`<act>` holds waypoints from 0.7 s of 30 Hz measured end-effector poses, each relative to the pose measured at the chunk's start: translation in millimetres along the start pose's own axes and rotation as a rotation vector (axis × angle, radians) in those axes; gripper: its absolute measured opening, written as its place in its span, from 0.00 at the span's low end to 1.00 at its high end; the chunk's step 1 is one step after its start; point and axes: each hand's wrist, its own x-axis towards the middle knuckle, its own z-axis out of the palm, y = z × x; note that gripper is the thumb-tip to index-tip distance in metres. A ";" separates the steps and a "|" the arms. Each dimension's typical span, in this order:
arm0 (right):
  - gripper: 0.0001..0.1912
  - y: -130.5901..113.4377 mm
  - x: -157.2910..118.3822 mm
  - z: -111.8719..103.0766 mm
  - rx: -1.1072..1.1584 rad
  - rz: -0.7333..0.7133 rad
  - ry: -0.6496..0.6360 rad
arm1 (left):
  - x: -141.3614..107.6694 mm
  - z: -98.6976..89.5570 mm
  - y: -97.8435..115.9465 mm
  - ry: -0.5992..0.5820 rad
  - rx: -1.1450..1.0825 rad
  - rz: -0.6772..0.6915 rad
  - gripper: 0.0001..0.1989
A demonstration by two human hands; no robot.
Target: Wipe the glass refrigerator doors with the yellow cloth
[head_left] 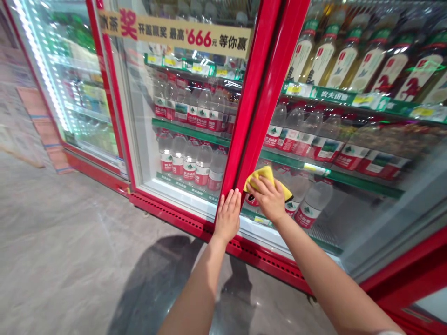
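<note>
My left hand (228,215) lies flat against the red door frame (233,163) of a drinks fridge, fingers stretched upward and holding nothing. To its right, my right hand (269,199) presses a yellow cleaning cloth (262,175) with a dark edge onto the lower left part of the right glass door (335,204). The cloth shows above and beside my fingers; the rest of it is under my palm. Behind the glass by my right hand stand water bottles (310,210) with red and white labels, some partly hidden by the hand and cloth.
The left glass door (139,139) carries a printed banner (174,33), with rows of bottles behind it. Taller tea bottles (344,63) fill the upper right shelf. Another lit fridge (84,93) and stacked boxes (35,116) stand at left. Grey floor (70,242) lies below.
</note>
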 end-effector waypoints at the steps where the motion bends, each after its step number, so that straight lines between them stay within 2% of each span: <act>1: 0.16 2.5 4.4 -0.8 -0.017 0.061 0.002 | -0.3 0.7 0.2 -0.001 0.000 -0.002 0.44; 3: 0.19 4.2 7.7 -0.4 -0.022 0.097 -0.025 | -1.2 2.6 0.4 -0.002 0.000 -0.009 0.44; 7: 0.18 -0.2 -12.8 -0.7 0.036 -0.056 -0.106 | -4.2 3.7 -0.4 -0.009 0.007 -0.018 0.45; 10: 0.16 -0.3 -26.5 -8.1 0.052 -0.078 -0.033 | -6.7 0.0 -1.7 -0.031 0.014 -0.017 0.44; 12: 0.16 1.8 -21.0 -13.5 0.028 0.012 0.080 | -7.7 -2.8 -2.2 -0.042 0.020 -0.015 0.43; 15: 0.19 4.1 7.5 -15.0 0.025 0.107 0.177 | -8.0 -4.0 -1.1 -0.041 0.032 -0.009 0.41; 18: 0.20 -0.3 32.2 -6.2 0.036 0.105 0.142 | -8.1 -1.4 2.0 -0.028 0.048 -0.027 0.40; 21: 0.19 -14.8 23.8 4.9 0.040 0.047 0.065 | -9.6 2.6 5.0 -0.007 0.073 -0.096 0.40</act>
